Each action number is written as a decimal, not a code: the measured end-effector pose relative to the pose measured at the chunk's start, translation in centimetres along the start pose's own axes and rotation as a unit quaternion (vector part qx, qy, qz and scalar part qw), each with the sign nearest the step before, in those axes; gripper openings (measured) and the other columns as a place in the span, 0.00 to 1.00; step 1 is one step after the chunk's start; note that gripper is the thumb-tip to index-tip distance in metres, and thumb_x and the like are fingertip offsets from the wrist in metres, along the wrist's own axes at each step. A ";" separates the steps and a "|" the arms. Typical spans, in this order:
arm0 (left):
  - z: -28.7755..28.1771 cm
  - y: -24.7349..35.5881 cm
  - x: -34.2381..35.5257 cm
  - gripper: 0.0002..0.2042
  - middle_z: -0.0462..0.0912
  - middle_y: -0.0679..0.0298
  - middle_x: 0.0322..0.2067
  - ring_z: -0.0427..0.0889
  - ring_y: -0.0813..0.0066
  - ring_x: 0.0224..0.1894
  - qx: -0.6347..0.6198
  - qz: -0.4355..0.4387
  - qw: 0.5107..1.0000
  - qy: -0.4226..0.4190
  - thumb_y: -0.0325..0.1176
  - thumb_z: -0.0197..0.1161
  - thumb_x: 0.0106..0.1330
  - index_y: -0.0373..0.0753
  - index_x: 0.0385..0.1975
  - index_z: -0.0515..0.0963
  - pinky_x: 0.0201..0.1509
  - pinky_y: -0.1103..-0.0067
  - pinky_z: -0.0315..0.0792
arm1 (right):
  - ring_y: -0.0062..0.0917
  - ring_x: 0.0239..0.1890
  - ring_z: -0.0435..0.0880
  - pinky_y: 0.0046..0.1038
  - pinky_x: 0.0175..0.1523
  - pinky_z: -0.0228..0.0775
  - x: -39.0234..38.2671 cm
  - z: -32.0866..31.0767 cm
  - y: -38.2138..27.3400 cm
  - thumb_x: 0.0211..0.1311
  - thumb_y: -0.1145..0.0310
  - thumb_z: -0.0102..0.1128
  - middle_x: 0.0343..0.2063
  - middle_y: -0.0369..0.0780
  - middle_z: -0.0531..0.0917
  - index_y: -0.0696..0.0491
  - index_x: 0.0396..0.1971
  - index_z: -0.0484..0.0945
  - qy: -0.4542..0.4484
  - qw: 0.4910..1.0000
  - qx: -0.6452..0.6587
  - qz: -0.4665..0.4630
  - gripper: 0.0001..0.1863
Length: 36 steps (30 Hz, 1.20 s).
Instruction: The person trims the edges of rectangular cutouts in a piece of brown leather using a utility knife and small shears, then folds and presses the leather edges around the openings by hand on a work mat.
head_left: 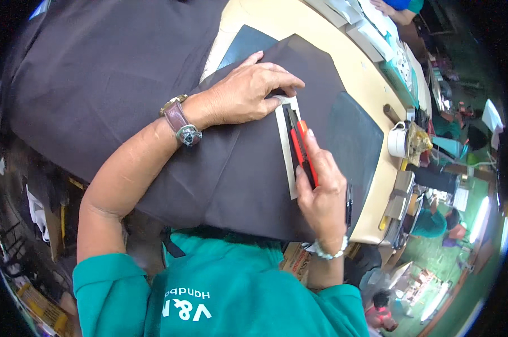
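Note:
A dark brown sheet of fabric-like material (237,163) drapes over the table and hangs off its near edge. On it lies a narrow white template (285,151) with a dark slot along its length. My left hand (245,92) rests on the material with its fingers apart, the thumb touching the template's far end. Gripped in my right hand (326,188) is a red and black utility knife (303,147), its front end pointing away from me over the slot. Whether the blade touches the material cannot be made out. Part of a dark cutting mat (356,137) shows under the material.
The cream tabletop (344,62) curves along the right. At its edge stand a white mug (398,140), a dark cylindrical piece (391,113) and several boxes. Another person's hand (383,7) appears at the far right. More dark material (108,67) spreads across the left.

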<state>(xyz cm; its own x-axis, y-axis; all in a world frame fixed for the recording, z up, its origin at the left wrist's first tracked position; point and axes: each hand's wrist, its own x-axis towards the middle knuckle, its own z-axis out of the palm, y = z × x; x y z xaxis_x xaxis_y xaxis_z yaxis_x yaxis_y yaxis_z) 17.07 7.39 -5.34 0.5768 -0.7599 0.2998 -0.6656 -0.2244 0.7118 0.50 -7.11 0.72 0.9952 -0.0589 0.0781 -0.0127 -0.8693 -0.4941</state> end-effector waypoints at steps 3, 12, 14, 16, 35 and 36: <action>0.0 -0.1 0.1 0.18 0.81 0.70 0.42 0.73 0.73 0.54 0.004 0.009 1.000 0.007 0.33 0.56 0.62 0.47 0.53 0.71 0.68 0.55 0.41 | 0.44 0.31 0.80 0.40 0.36 0.72 1.6 -2.6 -0.5 0.51 0.74 0.55 0.31 0.49 0.79 0.48 0.56 0.68 -0.082 0.991 -0.107 0.000 0.28; 0.3 -0.6 0.4 0.18 0.82 0.67 0.43 0.74 0.76 0.51 0.037 0.047 0.998 0.016 0.33 0.57 0.62 0.45 0.53 0.71 0.65 0.69 0.51 | 0.41 0.31 0.80 0.38 0.39 0.73 6.3 -5.4 -1.3 0.52 0.69 0.55 0.25 0.49 0.80 0.51 0.42 0.79 -0.124 0.953 -0.240 -0.137 0.15; 0.3 -0.6 0.2 0.18 0.81 0.67 0.44 0.75 0.75 0.51 0.042 0.047 0.998 0.011 0.33 0.57 0.62 0.46 0.54 0.70 0.67 0.64 0.48 | 0.42 0.33 0.80 0.36 0.41 0.72 6.3 -5.8 -2.5 0.50 0.71 0.56 0.30 0.50 0.80 0.52 0.46 0.77 -0.155 0.946 -0.265 -0.103 0.19; 0.2 -0.6 0.2 0.19 0.81 0.67 0.44 0.75 0.74 0.52 0.043 0.035 0.998 0.004 0.34 0.56 0.62 0.46 0.54 0.70 0.68 0.61 0.45 | 0.41 0.33 0.80 0.34 0.42 0.72 6.3 -5.4 -2.0 0.50 0.72 0.56 0.32 0.50 0.81 0.50 0.48 0.76 -0.156 0.938 -0.288 -0.112 0.22; 0.2 -1.1 0.4 0.19 0.81 0.69 0.45 0.75 0.72 0.53 0.037 0.041 0.998 -0.001 0.35 0.55 0.62 0.47 0.55 0.69 0.69 0.57 0.41 | 0.39 0.24 0.78 0.38 0.32 0.69 -2.1 -6.4 -2.6 0.55 0.71 0.55 0.20 0.44 0.78 0.42 0.58 0.67 -0.165 0.937 -0.302 -0.053 0.27; 0.1 -0.9 0.4 0.19 0.81 0.69 0.45 0.75 0.71 0.53 0.044 0.035 0.998 -0.003 0.34 0.56 0.62 0.47 0.54 0.70 0.68 0.57 0.42 | 0.35 0.22 0.77 0.36 0.30 0.69 -2.6 -6.5 -3.0 0.56 0.72 0.55 0.19 0.42 0.77 0.41 0.61 0.63 -0.193 0.924 -0.329 -0.033 0.30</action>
<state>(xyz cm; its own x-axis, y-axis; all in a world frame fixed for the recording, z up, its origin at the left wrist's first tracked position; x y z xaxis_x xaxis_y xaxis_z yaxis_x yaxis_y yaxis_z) 17.83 7.22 -5.96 0.5249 -0.7795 0.3418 -0.7430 -0.2236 0.6309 -2.64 -7.59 7.61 0.9544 0.0747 -0.2889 0.1203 -0.9823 0.1435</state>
